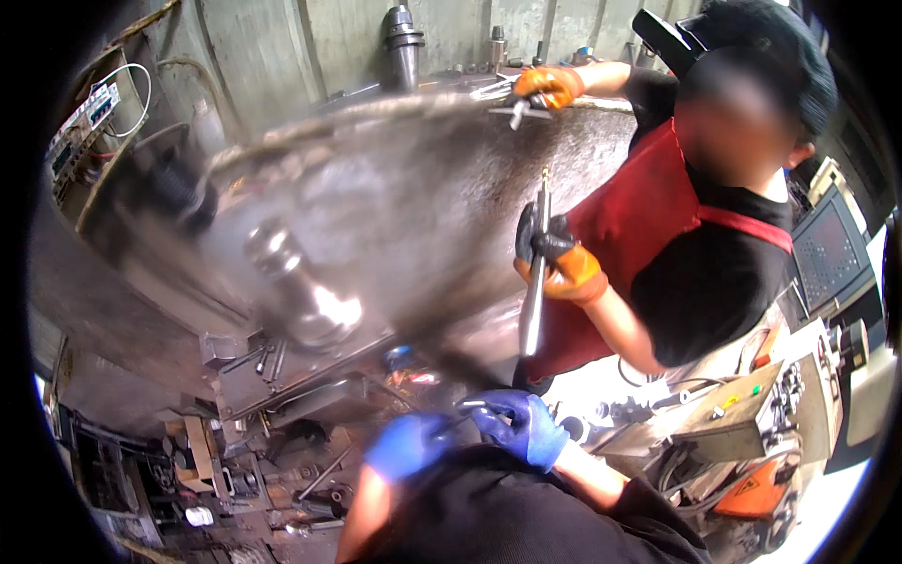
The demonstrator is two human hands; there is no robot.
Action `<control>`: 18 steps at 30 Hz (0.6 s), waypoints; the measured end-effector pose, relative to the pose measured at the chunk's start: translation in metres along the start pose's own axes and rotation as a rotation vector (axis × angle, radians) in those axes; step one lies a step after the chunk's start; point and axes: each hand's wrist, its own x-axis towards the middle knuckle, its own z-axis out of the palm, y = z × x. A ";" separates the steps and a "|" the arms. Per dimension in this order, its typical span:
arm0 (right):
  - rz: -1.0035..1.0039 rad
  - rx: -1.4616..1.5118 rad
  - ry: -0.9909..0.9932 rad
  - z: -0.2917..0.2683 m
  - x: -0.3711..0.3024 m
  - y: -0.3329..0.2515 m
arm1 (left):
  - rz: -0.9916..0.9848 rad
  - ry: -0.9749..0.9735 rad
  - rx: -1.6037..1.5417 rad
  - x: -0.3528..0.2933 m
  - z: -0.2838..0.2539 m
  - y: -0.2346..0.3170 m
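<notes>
My left hand (409, 445), in a blue glove, is smeared by motion near my body, and its fingers do not show clearly. Close to its right, my right hand (524, 428) is closed in a blue glove around a thin dark rod-like piece (477, 405) with a bright end; its kind is unclear. Facing me, a co-worker in orange gloves holds a long shiny metal shaft (534, 310) in one hand. The co-worker's other hand grips a T-shaped metal tool (519, 114). A shiny, stepped metal cylinder (324, 315) stands on the bench to the left, blurred.
The grey metal bench (413, 216) stretches between me and the wall. A tapered tool holder (404, 52) stands at the back. Tools and metal parts (310, 479) crowd the lower left. A metal control box (733, 418) and an orange piece (752, 493) are at right.
</notes>
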 end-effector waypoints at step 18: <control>-0.122 0.320 -0.316 0.008 0.000 0.088 | -0.129 0.057 0.041 -0.018 0.020 0.007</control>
